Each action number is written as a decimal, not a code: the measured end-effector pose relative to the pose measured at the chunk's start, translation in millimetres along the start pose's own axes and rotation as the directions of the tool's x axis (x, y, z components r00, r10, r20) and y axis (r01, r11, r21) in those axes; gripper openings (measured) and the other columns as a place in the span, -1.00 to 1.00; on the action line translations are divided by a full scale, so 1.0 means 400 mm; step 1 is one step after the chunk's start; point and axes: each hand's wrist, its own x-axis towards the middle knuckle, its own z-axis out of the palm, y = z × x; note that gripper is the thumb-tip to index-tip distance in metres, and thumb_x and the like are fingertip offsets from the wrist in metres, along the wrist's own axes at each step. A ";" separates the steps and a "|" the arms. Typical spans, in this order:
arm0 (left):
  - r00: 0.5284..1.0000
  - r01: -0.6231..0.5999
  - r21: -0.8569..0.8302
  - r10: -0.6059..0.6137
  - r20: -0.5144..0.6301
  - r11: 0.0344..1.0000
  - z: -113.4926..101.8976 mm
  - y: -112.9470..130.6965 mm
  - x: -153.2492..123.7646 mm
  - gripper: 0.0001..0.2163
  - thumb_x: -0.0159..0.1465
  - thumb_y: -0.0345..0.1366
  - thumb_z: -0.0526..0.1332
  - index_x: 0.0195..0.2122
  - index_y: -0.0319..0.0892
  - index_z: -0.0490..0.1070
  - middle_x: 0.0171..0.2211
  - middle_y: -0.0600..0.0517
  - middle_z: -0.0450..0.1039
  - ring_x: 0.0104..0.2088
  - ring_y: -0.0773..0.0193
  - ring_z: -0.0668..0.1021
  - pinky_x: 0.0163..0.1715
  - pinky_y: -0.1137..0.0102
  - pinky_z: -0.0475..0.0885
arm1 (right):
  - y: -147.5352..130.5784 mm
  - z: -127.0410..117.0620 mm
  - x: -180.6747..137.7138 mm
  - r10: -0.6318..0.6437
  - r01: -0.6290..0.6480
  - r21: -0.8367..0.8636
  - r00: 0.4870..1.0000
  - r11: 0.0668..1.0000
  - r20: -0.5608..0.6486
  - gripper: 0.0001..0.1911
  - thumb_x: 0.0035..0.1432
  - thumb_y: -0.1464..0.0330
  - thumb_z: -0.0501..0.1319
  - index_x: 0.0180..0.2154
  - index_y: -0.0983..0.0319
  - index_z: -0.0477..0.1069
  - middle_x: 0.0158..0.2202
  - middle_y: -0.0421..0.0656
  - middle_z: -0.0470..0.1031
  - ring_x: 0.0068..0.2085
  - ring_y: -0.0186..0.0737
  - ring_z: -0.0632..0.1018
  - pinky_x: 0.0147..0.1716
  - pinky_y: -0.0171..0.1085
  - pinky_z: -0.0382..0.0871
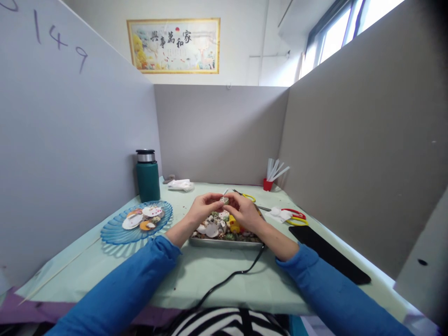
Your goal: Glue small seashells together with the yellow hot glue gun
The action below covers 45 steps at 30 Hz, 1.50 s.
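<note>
My left hand (pixel 205 206) and my right hand (pixel 244 211) meet over a metal tray (pixel 227 243). Between their fingertips they pinch a small pale greenish shell (pixel 226 200); the fingers partly cover it. A thin whitish piece shows just above the fingertips, too small to name. Below the hands, the tray holds many loose shells (pixel 212 229) and pebbles. A yellow glue gun (pixel 234 225) lies among them, partly hidden by my right hand. A black cord (pixel 238 272) runs from the tray toward the table's front edge.
At left, a blue fluted plate (pixel 112 234) holds several shells; a green bottle (pixel 148 179) stands behind it. White tissue (pixel 181 185) lies at the back. At right are glue sticks in a red cup (pixel 268 185), yellow-handled scissors (pixel 249 197), red-and-yellow-handled scissors (pixel 298 218) and a black slab (pixel 329 254).
</note>
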 end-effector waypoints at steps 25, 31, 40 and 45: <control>0.996 -0.026 -0.100 0.034 0.086 0.995 0.008 0.008 -0.003 -0.59 -0.06 -0.27 0.42 -0.25 -0.22 0.28 -0.38 0.03 0.47 -0.37 0.26 0.56 -0.32 0.32 0.47 | 0.002 0.001 0.008 0.103 -0.103 0.020 0.994 0.995 -0.034 -0.74 0.19 0.24 0.14 -0.14 0.25 0.37 -0.47 -0.21 0.43 -0.45 -0.30 0.45 -0.41 -0.34 0.27; 0.997 -0.033 0.016 0.032 0.064 0.999 0.001 0.009 -0.003 -0.63 -0.01 -0.17 0.37 -0.27 -0.22 0.30 -0.40 0.05 0.44 -0.51 0.36 0.53 -0.48 0.44 0.45 | 0.002 0.002 0.010 0.134 -0.140 0.091 0.988 0.986 0.070 -0.76 0.24 0.25 0.06 -0.12 0.22 0.34 -0.48 -0.25 0.40 -0.48 -0.32 0.45 -0.42 -0.34 0.29; 0.998 -0.036 0.053 0.033 0.057 0.998 0.005 0.022 -0.007 -0.67 0.00 -0.18 0.36 -0.31 -0.23 0.32 -0.49 0.09 0.43 -0.60 0.43 0.47 -0.57 0.50 0.38 | 0.002 -0.001 0.008 0.116 -0.125 0.100 0.989 0.987 0.092 -0.78 0.27 0.24 0.02 -0.19 0.22 0.34 -0.46 -0.24 0.43 -0.47 -0.31 0.45 -0.41 -0.33 0.28; 0.995 -0.047 0.060 0.042 0.089 0.997 0.000 0.018 -0.006 -0.69 0.02 -0.17 0.34 -0.30 -0.22 0.32 -0.52 0.11 0.41 -0.63 0.44 0.45 -0.59 0.51 0.34 | 0.000 -0.002 0.007 0.099 -0.105 0.071 0.992 0.992 0.079 -0.79 0.27 0.26 0.02 -0.20 0.22 0.34 -0.52 -0.27 0.38 -0.48 -0.32 0.44 -0.42 -0.34 0.26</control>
